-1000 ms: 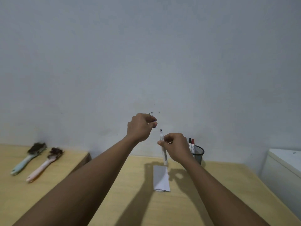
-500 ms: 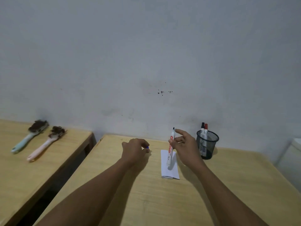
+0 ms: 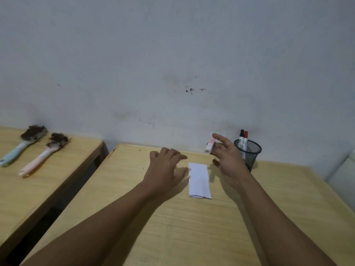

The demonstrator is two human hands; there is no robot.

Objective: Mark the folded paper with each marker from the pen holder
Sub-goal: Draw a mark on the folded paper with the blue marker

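Observation:
The folded white paper [image 3: 198, 180] lies flat on the wooden desk [image 3: 192, 227]. My left hand [image 3: 166, 167] rests on the desk just left of the paper, fingers spread, thumb at the paper's left edge; no cap shows in it. My right hand [image 3: 227, 160] hovers over the paper's far right corner and holds a white marker [image 3: 210, 145], blurred, between its fingers. A black mesh pen holder [image 3: 248, 153] stands right behind that hand. Two markers stand in it, one black-capped [image 3: 241, 138], one red-capped [image 3: 245, 138].
A second wooden desk [image 3: 57, 169] stands to the left across a dark gap, with two brushes on it, one blue-handled [image 3: 17, 150], one pink-handled [image 3: 38, 160]. The grey wall runs right behind both desks. A white object [image 3: 343, 179] sits at the far right.
Both hands have come down from in front of the wall to the desk. My left hand went from closed to spread flat beside the paper. The marker shifted back and right of the paper.

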